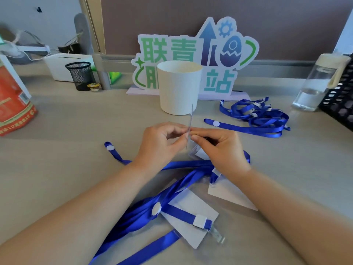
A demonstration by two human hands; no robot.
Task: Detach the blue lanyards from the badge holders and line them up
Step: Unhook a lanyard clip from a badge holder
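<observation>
Clear badge holder [191, 115] is held edge-on and upright over the table [66, 131] middle. Left hand [160, 142] and right hand [219, 148] both pinch its lower part, fingertips curled in. Blue lanyard tangle [145, 211] with flat badge cards [191, 230] lies under the forearms toward the front edge. Loose lanyard pile [263, 117] sits back right, beside water bottle [313, 87]. White cup [179, 87] stands behind the hands.

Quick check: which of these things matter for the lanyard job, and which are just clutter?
Job: clear holder pinched by left hand and right hand, tangled lanyards, badge holders, detached lanyard pile.
Clutter: white cup, sign, water bottle, mesh pot, red bag.
</observation>
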